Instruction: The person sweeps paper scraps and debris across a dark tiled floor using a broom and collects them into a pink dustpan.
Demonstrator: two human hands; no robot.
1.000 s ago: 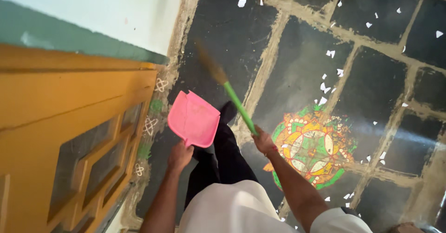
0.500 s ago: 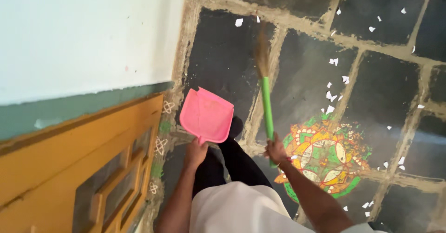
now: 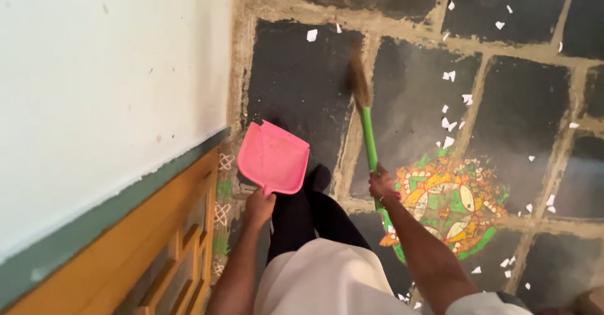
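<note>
Pink dustpan (image 3: 275,158), green-handled broom (image 3: 367,126) (bristles blurred)

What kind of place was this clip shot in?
Probably a home's entrance or porch: a dark stone-slab floor with wide mortar joints, a painted floor motif and an orange panelled door set in a white wall. Paper scraps litter the floor.

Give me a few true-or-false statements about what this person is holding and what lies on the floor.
1. The left hand holds a pink dustpan. True.
2. The right hand grips a broom with a red handle. False: the handle is green.
3. White paper scraps lie scattered on the dark floor tiles. True.
4. The dustpan is full of scraps. False: it looks empty.
5. A colourful painted design sits on the floor beside the right hand. True.
</note>
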